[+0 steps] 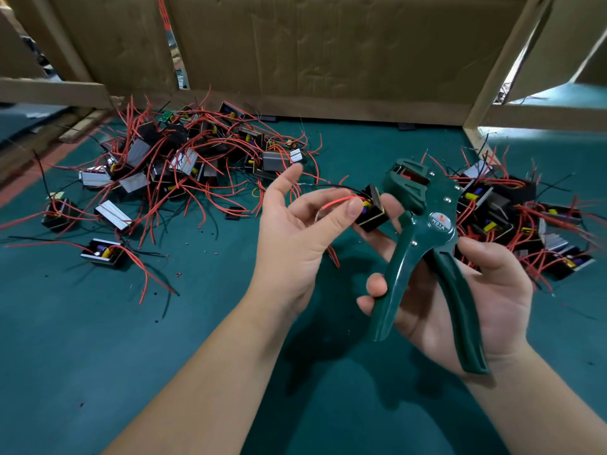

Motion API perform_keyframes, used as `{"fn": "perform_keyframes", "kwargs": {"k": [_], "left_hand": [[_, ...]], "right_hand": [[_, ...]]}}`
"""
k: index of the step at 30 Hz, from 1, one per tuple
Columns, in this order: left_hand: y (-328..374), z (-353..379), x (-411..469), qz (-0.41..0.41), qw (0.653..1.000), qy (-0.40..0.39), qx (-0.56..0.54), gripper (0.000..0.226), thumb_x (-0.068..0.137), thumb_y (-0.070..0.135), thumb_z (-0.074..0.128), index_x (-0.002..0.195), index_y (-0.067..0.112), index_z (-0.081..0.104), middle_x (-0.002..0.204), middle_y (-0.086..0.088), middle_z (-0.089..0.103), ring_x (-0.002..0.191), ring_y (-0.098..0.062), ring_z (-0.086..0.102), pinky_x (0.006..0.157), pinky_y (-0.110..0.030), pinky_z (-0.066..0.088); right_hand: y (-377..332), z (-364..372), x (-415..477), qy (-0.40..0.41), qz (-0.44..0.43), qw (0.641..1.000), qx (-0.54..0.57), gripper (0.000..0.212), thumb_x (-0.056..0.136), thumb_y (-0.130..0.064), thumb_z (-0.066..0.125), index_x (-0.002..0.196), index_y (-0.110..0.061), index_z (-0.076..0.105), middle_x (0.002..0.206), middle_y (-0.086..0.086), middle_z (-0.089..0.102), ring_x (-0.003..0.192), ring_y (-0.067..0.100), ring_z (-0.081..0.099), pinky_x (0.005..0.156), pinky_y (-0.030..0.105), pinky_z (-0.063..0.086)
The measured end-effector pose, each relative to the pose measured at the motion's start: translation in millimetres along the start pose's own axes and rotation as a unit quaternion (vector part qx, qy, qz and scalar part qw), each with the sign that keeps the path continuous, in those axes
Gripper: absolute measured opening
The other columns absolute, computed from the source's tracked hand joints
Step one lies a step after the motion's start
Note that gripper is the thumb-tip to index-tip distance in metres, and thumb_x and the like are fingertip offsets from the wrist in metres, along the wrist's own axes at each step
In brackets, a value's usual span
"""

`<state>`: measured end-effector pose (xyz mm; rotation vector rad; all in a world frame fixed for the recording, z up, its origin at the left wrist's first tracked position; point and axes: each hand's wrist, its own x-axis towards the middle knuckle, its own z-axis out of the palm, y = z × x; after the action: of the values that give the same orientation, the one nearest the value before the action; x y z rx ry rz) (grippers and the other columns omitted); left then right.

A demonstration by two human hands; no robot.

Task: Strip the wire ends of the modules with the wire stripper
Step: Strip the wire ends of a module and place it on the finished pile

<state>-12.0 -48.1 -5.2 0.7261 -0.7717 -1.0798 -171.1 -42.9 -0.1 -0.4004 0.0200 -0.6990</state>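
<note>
Head view: the left hand (295, 231) has its grip clamped on a red wire (338, 201), pinching it under the thumb, index finger stretched out. The wire runs into a black module (372, 210) held above the bench (98, 356), between both hands. The right hand (476, 297) has its grip clamped on the green stripper (440, 221), lower fingers curled round one handle, upper fingertips touching the module. The stripper stands upright just right of the module, handles spread. Piles of modules lie far left (180, 159) and right (525, 221).
</note>
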Motion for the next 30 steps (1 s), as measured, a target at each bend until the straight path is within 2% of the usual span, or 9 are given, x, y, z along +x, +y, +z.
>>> {"fn": "perform_keyframes", "kwargs": {"k": [3,7,11,15,20,22,24,27,30], "left_hand": [[-3,-2,2,-0.009,1.0,0.008,-0.003,0.063,0.065,0.012,0.075,0.118,0.015,0.042,0.08,0.002,0.072,0.08,-0.007,0.067,0.077,-0.016,0.05],[-5,-6,4,0.008,0.999,0.0,0.034,0.017,0.077,0.013,0.069,0.093,0.018,0.069,0.082,0.001,0.071,0.081,-0.01,0.065,0.076,-0.019,0.049],[-7,-7,3,0.025,0.997,-0.01,0.072,0.009,0.081,0.022,0.066,0.085,0.021,0.075,0.09,-0.001,0.071,0.091,-0.02,0.063,0.089,-0.044,0.05],[0,-7,2,0.035,0.996,-0.016,0.077,0.017,0.086,0.021,0.06,0.087,0.024,0.076,0.088,0.004,0.073,0.09,-0.008,0.067,0.083,-0.022,0.051],[5,-7,2,-0.003,0.998,-0.014,0.061,0.013,0.082,0.026,0.062,0.095,0.022,0.062,0.075,0.005,0.069,0.068,-0.019,0.063,0.057,-0.034,0.054],[9,-8,4,-0.009,0.999,0.001,0.042,0.008,0.08,0.027,0.061,0.085,0.021,0.06,0.07,0.005,0.065,0.07,-0.021,0.064,0.058,-0.03,0.053],[12,-10,6,-0.008,0.999,0.012,0.044,0.008,0.086,0.023,0.06,0.078,0.022,0.061,0.064,0.007,0.06,0.074,-0.016,0.067,0.062,-0.023,0.052],[13,-14,8,0.003,0.991,0.009,0.13,0.025,0.094,0.011,0.054,0.073,0.024,0.06,0.058,0.009,0.052,0.061,-0.01,0.063,0.053,-0.017,0.045],[11,-14,6,0.027,0.967,-0.03,0.252,0.016,0.087,0.012,0.063,0.074,0.021,0.06,0.056,0.007,0.051,0.05,-0.006,0.049,0.049,-0.016,0.04]], "right_hand": [[3,0,2,0.028,-0.024,0.996,-0.08,0.083,0.072,-0.019,0.07,0.146,-0.014,0.032,0.123,0.017,0.056,0.08,0.041,0.064,0.077,0.05,0.053],[8,-1,2,0.06,-0.035,0.985,-0.158,0.087,0.061,-0.027,0.076,0.141,-0.018,0.044,0.126,0.015,0.053,0.074,0.037,0.065,0.075,0.049,0.053],[15,-1,2,0.058,-0.012,0.983,-0.172,0.085,0.059,-0.028,0.077,0.138,-0.017,0.048,0.112,0.017,0.061,0.074,0.038,0.065,0.076,0.052,0.053],[20,1,3,0.061,0.017,0.982,-0.18,0.083,0.059,-0.028,0.078,0.136,-0.016,0.051,0.11,0.025,0.057,0.074,0.04,0.064,0.076,0.053,0.052],[19,4,3,0.03,0.048,0.984,-0.166,0.084,0.066,-0.028,0.072,0.143,-0.016,0.041,0.128,0.024,0.052,0.076,0.04,0.064,0.078,0.052,0.051],[18,4,2,0.029,0.046,0.984,-0.172,0.083,0.066,-0.029,0.071,0.142,-0.014,0.041,0.136,0.024,0.05,0.076,0.039,0.065,0.078,0.052,0.051],[15,2,2,0.047,0.028,0.984,-0.168,0.085,0.062,-0.028,0.074,0.14,-0.013,0.044,0.127,0.025,0.057,0.074,0.038,0.065,0.075,0.052,0.052],[12,1,1,0.076,-0.026,0.98,-0.183,0.086,0.057,-0.028,0.077,0.137,-0.012,0.048,0.112,0.022,0.065,0.073,0.037,0.065,0.074,0.051,0.054],[9,2,2,0.097,-0.079,0.969,-0.212,0.091,0.055,-0.029,0.078,0.138,-0.008,0.045,0.124,0.017,0.06,0.074,0.037,0.064,0.073,0.05,0.054]]}}
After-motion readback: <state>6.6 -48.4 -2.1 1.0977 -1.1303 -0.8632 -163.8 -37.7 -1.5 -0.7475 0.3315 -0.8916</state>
